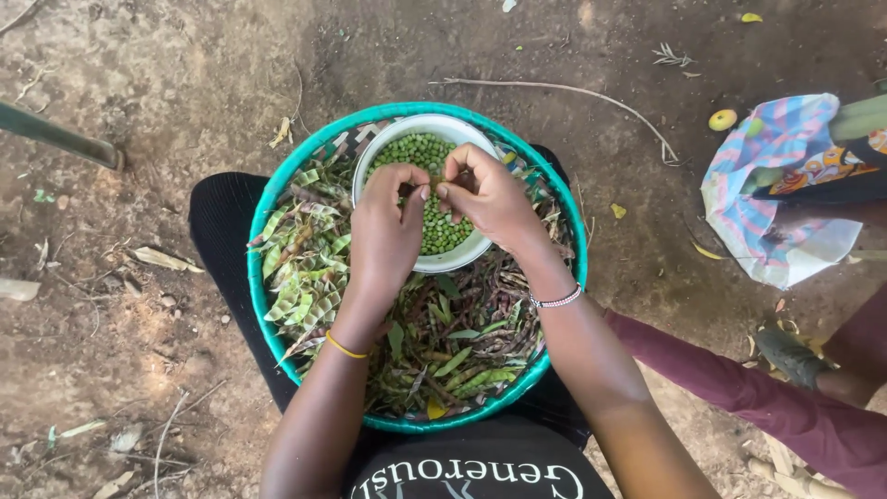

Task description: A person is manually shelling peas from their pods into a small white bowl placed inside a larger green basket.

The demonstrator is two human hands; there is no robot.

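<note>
Over the white bowl point(459, 254) of peas point(420, 152), left hand point(386, 231) and right hand point(490, 199) pinch one small pod point(434, 187) between fingertips (light and thin, likely splitting easily along its seam); more pods point(300, 268) fill the teal basket point(261, 305).

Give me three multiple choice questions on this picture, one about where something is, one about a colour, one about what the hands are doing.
1. Where is the white bowl?
A. On the ground
B. Inside the woven basket
C. On the patterned cloth

2. What colour is the basket rim?
A. Teal
B. Red
C. Black

3. The left hand and right hand are:
A. Resting apart
B. Pinching a pod together over the bowl
C. Gripping the rim

Answers: B, pods surround the bowl; A, the rim is teal; B, fingertips meet above the peas.
</note>
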